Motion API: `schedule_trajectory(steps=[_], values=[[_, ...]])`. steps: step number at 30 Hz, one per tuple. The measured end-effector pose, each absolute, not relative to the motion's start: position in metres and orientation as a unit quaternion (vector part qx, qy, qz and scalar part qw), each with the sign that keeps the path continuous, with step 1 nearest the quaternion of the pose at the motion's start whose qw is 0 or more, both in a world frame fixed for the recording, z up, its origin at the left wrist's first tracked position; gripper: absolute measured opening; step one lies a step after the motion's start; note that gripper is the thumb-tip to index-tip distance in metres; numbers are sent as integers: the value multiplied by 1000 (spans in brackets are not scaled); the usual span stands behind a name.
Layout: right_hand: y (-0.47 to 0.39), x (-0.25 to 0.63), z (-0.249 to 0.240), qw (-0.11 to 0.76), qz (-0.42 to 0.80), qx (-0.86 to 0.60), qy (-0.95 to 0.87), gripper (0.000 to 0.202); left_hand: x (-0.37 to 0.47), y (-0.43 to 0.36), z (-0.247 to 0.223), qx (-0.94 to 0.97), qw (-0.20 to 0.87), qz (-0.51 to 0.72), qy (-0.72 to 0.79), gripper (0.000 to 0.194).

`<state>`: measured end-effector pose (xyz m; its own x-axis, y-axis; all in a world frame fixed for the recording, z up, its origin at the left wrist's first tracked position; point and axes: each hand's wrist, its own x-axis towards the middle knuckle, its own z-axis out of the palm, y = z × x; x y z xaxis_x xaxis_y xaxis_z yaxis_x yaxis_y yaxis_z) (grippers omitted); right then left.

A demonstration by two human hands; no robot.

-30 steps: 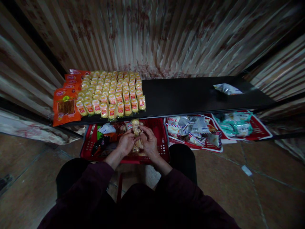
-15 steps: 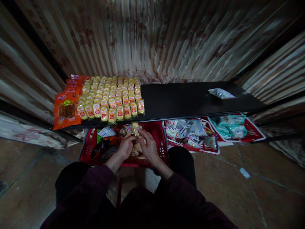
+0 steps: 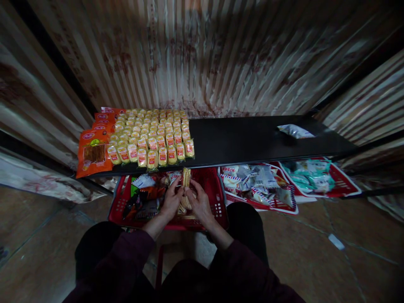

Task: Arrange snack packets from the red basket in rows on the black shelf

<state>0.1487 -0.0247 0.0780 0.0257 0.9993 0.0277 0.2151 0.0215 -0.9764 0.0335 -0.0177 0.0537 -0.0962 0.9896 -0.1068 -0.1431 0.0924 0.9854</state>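
Two-handed grip: my left hand (image 3: 172,200) and right hand (image 3: 201,206) pinch one small, oblong, yellow snack in clear film (image 3: 186,177) between their fingertips, neither hand nearer. It lies ahead of both palms, over the red plastic basket (image 3: 208,177), long axis pointing away from me towards the long black shelf (image 3: 236,141). Versus half a second ago: ridged side faces me, where a smoother face showed.
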Motion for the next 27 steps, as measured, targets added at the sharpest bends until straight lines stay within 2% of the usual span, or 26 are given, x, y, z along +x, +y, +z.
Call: schedule_trajectory(steps=[9, 18, 27], values=[[-21, 145, 75, 477, 448, -554, -515, 39, 37, -18, 54, 528, 377, 528, 547, 42], [-8, 150, 62, 471, 398, -567, -546, 33, 43, -19, 67, 577, 317, 504, 559, 46], [13, 158, 70, 482, 389, -572, -539, 44, 48, -7, 68, 654, 265, 465, 535, 56]])
